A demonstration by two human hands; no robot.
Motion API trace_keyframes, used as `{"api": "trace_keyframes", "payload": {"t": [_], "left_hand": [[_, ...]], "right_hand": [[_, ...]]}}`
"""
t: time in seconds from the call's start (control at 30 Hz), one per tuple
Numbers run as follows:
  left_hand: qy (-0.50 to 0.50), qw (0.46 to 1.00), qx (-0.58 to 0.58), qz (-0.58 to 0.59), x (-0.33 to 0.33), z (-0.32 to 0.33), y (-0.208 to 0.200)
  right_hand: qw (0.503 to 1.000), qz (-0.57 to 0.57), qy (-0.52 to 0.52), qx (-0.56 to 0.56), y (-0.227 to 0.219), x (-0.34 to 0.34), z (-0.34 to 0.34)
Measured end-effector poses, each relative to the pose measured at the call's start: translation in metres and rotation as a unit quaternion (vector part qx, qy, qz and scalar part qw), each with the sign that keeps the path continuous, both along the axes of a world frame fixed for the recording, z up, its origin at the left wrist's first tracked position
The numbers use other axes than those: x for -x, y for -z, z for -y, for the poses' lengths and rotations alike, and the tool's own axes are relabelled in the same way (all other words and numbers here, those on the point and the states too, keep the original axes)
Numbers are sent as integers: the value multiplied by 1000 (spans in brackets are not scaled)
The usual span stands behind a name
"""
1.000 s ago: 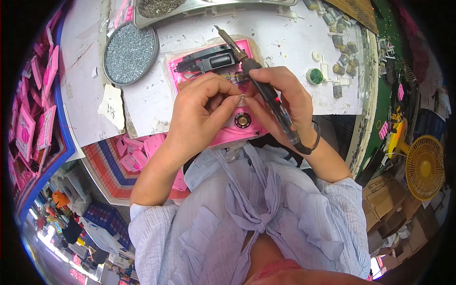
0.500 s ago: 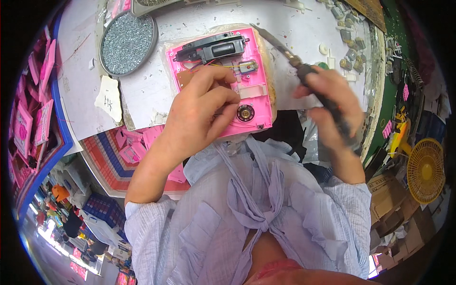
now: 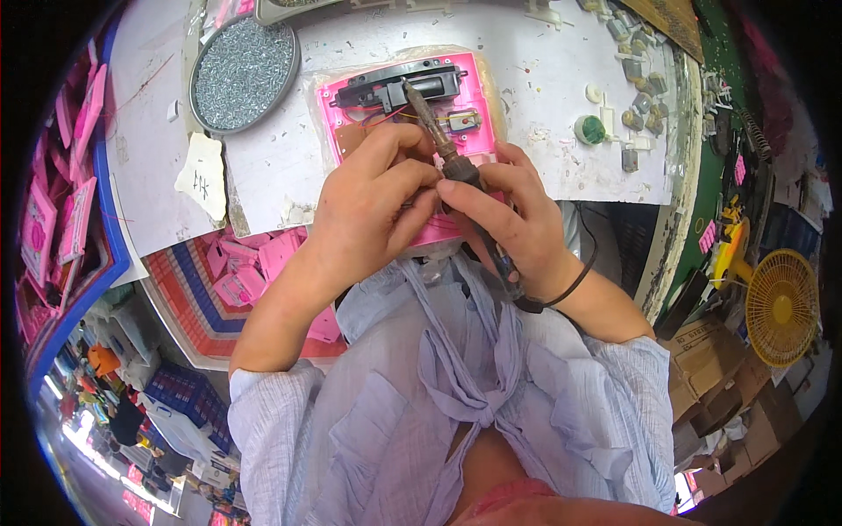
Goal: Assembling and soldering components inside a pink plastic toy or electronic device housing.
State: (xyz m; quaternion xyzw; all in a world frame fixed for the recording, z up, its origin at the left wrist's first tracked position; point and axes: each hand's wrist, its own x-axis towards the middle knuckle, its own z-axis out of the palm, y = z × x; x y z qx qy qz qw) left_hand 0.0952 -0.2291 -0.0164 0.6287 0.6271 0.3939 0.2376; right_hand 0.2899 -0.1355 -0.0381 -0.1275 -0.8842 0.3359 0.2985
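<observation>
Over the left and lower part of a pink plastic housing [image 3: 481, 72] is my left hand [image 3: 373, 188], its fingers curled and pinched; what lies between them is hidden. My right hand [image 3: 517, 219] grips the dark handle of a soldering iron [image 3: 430, 118], whose worn metal shaft slants across the housing. The iron's tip lies in front of a black plastic part [image 3: 438, 79] at the housing's far side. Thin wires and a small metal motor [image 3: 463, 121] sit in the housing. Both hands meet near its middle and cover the speaker area.
A round dish of small screws [image 3: 244, 74] stands at the far left. Several small motors [image 3: 645, 110] and a green-topped round piece [image 3: 590, 130] lie at the right. A crate of pink parts [image 3: 202, 298] is below left, and a yellow fan [image 3: 782, 307] stands far right.
My right hand has brought the soldering iron leftward, from beside the housing to over it, next to my left hand. My left hand has stayed nearly in place.
</observation>
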Motion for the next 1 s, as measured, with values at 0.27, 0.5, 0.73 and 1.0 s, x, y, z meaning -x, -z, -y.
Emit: {"api": "trace_keyframes", "payload": {"t": [0.27, 0.5, 0.73, 1.0], "left_hand": [[38, 999, 14, -12, 0, -7, -3], [52, 997, 34, -53, -2, -12, -5], [49, 995, 49, -67, -2, -11, -7], [52, 995, 46, -66, -2, -12, -7]], "right_hand": [[998, -11, 47, 51, -41, -29, -37], [958, -24, -13, 286, -37, -65, -61], [970, 18, -60, 234, -36, -49, -59], [973, 35, -67, 217, -39, -44, -59]]}}
